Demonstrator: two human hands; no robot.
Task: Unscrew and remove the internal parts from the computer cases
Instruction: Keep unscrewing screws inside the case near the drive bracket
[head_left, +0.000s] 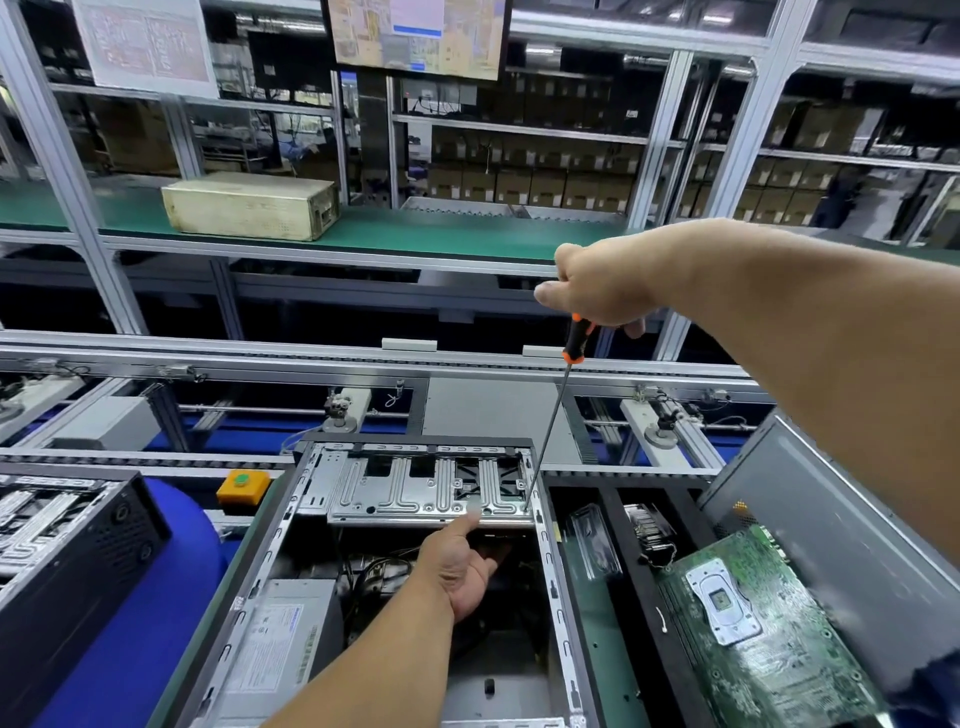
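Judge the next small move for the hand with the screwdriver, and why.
Probably turn the screwdriver to loosen a fastener: the right hand grips its handle, the tip sits at the right edge of the drive bracket, and the left hand touches the bracket's front edge. No screw head is discernible.

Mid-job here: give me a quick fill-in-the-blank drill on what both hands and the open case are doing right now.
1. The right hand grips a ____ with an orange and black handle.
2. Its tip meets the metal bracket at the bracket's ____ end.
3. The left hand reaches under the bracket inside the open ____.
4. The green circuit board lies to the ____ of that case.

Missing words: screwdriver; right; computer case; right
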